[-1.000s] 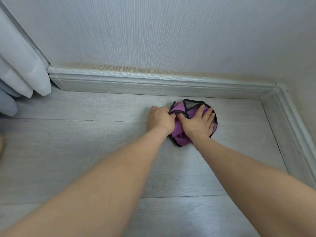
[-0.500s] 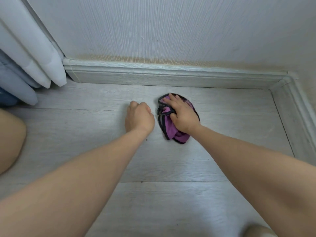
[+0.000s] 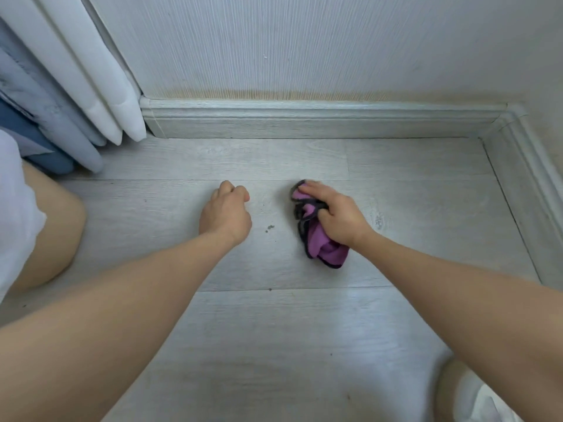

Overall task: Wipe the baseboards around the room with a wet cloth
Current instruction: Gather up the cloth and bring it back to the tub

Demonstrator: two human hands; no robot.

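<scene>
A bunched purple cloth [image 3: 326, 250] with dark edging lies on the pale wood floor. My right hand [image 3: 336, 215] grips it from above, fingers curled round its upper part. My left hand [image 3: 227, 212] rests on the floor to the left of the cloth, fingers curled into a fist and holding nothing. The grey-white baseboard [image 3: 304, 121] runs along the far wall, well beyond both hands, and turns at the right corner [image 3: 507, 117] down the right wall.
White and blue curtains [image 3: 76, 86] hang at the left and reach the floor beside the baseboard's end. My left knee [image 3: 51, 226] is at the left. A small crumb of dirt [image 3: 269, 228] lies between my hands. My other knee [image 3: 466, 391] shows at bottom right.
My left hand let go of the cloth and drew away to the left. My right hand gathered the cloth into a bunch and pulled it back from the baseboard.
</scene>
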